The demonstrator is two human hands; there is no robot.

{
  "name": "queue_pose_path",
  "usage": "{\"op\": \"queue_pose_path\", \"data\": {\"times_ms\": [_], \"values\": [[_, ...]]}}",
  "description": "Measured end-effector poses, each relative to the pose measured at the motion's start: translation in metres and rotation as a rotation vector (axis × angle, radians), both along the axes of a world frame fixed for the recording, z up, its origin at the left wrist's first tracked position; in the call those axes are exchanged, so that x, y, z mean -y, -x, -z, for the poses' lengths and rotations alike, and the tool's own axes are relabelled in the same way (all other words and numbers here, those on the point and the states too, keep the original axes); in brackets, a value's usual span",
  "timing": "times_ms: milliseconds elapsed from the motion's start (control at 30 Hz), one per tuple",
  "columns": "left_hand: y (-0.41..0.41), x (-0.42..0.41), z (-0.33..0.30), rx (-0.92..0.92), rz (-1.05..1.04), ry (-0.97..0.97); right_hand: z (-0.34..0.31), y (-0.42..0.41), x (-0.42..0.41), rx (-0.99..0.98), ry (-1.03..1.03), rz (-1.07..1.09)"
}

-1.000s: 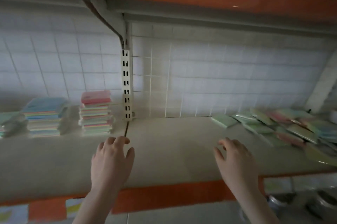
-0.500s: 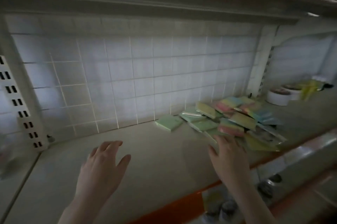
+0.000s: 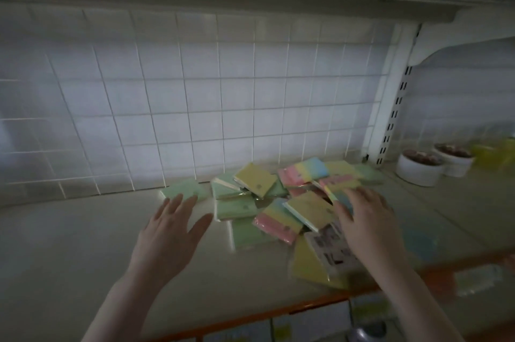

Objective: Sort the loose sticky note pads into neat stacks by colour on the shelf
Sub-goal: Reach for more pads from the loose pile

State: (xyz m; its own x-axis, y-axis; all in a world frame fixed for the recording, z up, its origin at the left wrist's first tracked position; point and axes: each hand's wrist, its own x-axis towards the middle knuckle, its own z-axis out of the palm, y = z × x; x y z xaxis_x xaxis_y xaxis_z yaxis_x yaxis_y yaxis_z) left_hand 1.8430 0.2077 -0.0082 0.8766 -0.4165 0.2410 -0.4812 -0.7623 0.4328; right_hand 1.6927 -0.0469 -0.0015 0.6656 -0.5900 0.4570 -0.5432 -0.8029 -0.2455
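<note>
— What's in front of them, biggest thing first?

— A white tiled wall at the back, and under it the long pale shelf with an orange front edge. On the right half of that shelf sits the jumbled heap of loose sticky note pads, all overlapping and tilted: green, yellow, and rainbow-striped ones mixed together.

— Any stacks yet?

— Not in what I can see from here. Nothing in that heap is squared up by colour. One flat pale green pad lies just beside the heap on its left, on its own. I'd say nearly all the sorting is left.

— And the hands?

— The left hand hovers over bare shelf near that green pad, fingers straight and spread apart, holding nothing. The right hand is down on the heap's right side, fingers spread and bent over a yellow square pad; I can't tell whether it grips it or only touches it.

— Anything else?

— Two small round white pots farther right, past the slotted white shelf upright.
</note>
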Motion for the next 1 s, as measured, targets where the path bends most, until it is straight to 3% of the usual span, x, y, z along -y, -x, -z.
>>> {"op": "queue_pose_path", "data": {"times_ms": [400, 633, 1000], "values": [[-0.006, 0.102, -0.005, 0.022, -0.065, -0.061, -0.001, -0.014, 0.059, -0.102, -0.228, 0.036], [-0.018, 0.140, 0.011, -0.014, -0.087, -0.057, 0.007, -0.022, 0.071, 0.050, -0.371, 0.007], [-0.023, 0.139, 0.011, -0.007, -0.209, -0.031, 0.017, -0.030, 0.075, -0.011, -0.234, 0.034]]}}
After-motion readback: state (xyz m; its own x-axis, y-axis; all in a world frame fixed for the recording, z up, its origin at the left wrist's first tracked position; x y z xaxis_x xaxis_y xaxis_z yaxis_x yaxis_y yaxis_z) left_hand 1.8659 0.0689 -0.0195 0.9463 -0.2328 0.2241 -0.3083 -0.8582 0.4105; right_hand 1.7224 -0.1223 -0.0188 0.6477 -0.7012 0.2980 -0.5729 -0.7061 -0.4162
